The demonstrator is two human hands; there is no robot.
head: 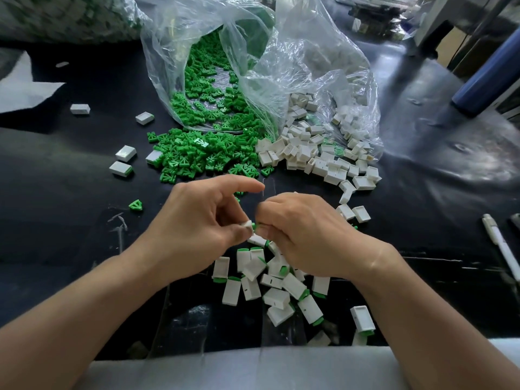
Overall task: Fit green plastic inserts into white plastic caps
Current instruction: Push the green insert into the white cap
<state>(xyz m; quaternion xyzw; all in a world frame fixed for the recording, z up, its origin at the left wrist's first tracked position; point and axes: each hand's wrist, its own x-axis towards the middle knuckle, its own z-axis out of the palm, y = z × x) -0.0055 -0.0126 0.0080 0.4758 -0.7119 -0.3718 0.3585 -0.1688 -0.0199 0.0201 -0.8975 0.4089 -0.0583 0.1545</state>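
Nearest my view is the pale padded edge (253, 370) of the bench, with both forearms reaching over it. Just beyond, the left hand (197, 220) pinches a white cap (247, 224) between thumb and curled fingers, the forefinger lifted free. The right hand (304, 235), fingers curled tight, pinches a green insert (254, 226) against the cap's mouth. The two parts touch between the fingertips, held above the black mat (70, 192).

I judge this as the seating step, insert meeting cap. Fingers cover most of the joint, so I cannot tell how deep the insert sits. The next move seems to call for a straight push with the insert squared to the opening, then a drop onto the pile.

Directly below the hands lies that finished pile (278, 280), white caps with green showing at one end. Farther out, a loose green heap (202, 156) spills from a clear plastic bag (295, 66), and beside it, touching, an empty white heap (315, 156). A few assembled pieces (125, 153) lie apart to the left, and a white pen (501, 249) near the right edge.
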